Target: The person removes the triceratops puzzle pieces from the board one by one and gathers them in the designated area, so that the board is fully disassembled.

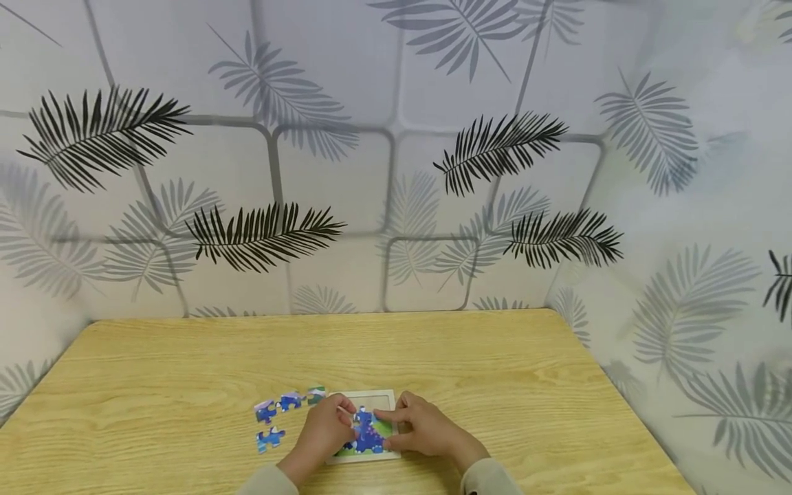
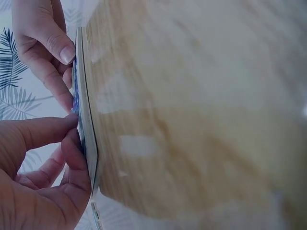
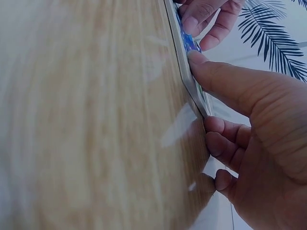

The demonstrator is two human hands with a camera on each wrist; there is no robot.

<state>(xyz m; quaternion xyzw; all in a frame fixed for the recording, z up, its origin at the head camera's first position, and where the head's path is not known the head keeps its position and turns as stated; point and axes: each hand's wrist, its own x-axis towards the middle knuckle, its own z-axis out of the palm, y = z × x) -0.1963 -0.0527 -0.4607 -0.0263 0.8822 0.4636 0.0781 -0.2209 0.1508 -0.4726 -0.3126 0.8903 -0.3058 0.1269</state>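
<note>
A shallow puzzle tray (image 1: 371, 394) with a pale rim lies near the front of the table, partly filled with a blue dinosaur picture (image 1: 369, 440). At its left side, my left hand (image 1: 323, 427) has bent fingers and thumb at a blue jigsaw piece, whose edges they partly hide. My right hand (image 1: 427, 427) comes from the right, index finger and thumb stretched over the picture and touching it. In the right wrist view the right thumb (image 3: 223, 81) lies on the puzzle by the tray edge, other fingers curled below. The left wrist view shows both hands meeting at the tray.
Several loose jigsaw pieces (image 1: 270, 438) lie on the wooden table (image 1: 185, 385) left of the tray. One loose piece (image 1: 315, 394) is close to the left hand. Behind the table stands a wall (image 1: 346, 275) with a leaf pattern.
</note>
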